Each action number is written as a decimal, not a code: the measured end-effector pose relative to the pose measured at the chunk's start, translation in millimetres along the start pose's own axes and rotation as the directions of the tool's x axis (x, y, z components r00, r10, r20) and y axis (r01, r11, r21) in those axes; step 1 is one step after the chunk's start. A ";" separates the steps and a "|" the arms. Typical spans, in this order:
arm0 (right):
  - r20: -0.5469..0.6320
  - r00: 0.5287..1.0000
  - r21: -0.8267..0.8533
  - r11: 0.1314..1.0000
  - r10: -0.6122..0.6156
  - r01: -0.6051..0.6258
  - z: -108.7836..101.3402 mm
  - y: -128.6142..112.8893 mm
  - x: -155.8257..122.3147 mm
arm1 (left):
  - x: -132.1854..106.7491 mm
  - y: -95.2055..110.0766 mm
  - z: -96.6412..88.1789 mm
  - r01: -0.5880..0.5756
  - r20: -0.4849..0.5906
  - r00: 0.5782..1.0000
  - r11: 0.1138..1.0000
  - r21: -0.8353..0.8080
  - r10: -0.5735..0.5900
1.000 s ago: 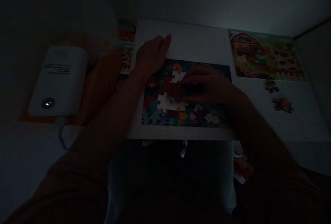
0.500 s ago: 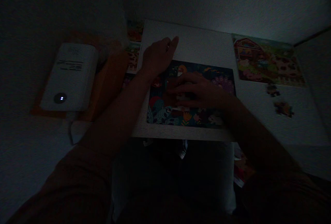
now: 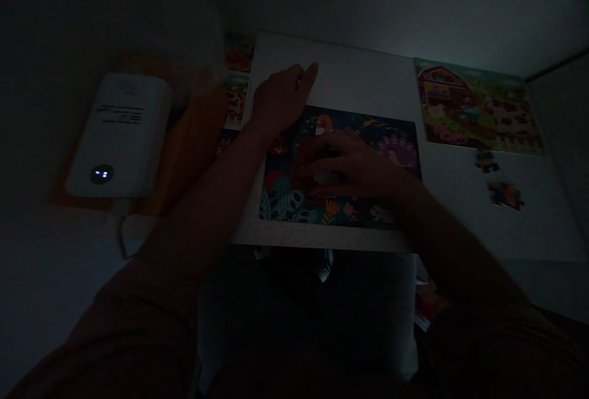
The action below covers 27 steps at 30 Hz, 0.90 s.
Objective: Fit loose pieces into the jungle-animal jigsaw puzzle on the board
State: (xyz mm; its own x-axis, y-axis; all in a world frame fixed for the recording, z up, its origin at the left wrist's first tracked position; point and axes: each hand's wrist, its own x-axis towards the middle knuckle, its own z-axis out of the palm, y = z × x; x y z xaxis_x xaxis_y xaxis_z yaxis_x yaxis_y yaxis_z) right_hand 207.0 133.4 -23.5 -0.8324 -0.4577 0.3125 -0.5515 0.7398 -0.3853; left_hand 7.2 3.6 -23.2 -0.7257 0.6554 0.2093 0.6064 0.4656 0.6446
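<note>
A dark jigsaw puzzle [image 3: 289,202] with animals, leaves and flowers lies on a white board in front of me. Over its middle is my right hand [image 3: 350,162], palm down with the fingers spread and slightly bent. Dim light hides the fingertips' contact, and I make out no loose piece under them. My left hand [image 3: 281,95] rests on its side at the puzzle's upper left edge. Its fingers curl loosely, one digit sticks up apart from the rest, and no held thing shows.
A farm picture puzzle [image 3: 478,107] lies to the right, with two small clumps of joined pieces, an upper clump [image 3: 486,161] and a lower clump [image 3: 505,195], below it. On the left, a white power bank [image 3: 122,135] with a cable sits on an orange surface [image 3: 196,141].
The fingers of my right hand have shifted very slightly over the puzzle. My left hand stays in place. The view has moved a little.
</note>
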 end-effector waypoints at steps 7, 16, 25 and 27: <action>0.062 0.997 -0.020 0.999 0.050 -0.049 0.3 -1.1 -0.3 | -2.1 1.5 -3.2 0.032 0.032 0.999 0.999 -0.039 -0.031; 0.008 0.996 -0.094 0.991 0.094 -0.093 -0.4 6.5 -6.9 | -0.3 0.6 -1.9 0.011 0.016 1.000 1.000 -0.019 -0.011; -0.180 0.972 -0.112 0.978 0.152 -0.174 -37.9 -7.5 -4.2 | -2.8 1.2 -5.9 0.066 0.054 0.997 0.996 -0.064 -0.062; -0.357 0.908 -0.092 0.959 0.220 -0.268 -69.3 -12.3 -14.6 | -4.4 5.9 -9.7 0.077 0.088 0.994 0.992 -0.100 -0.068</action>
State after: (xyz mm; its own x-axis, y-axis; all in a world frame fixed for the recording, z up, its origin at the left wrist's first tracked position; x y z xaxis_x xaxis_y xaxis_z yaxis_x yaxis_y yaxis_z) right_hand 229.7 165.1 36.9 -0.8573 -0.0770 0.5090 -0.3007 0.8775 -0.3737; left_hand 10.8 -2.4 -13.2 -0.7341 0.6717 0.0994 0.5133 0.4531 0.7289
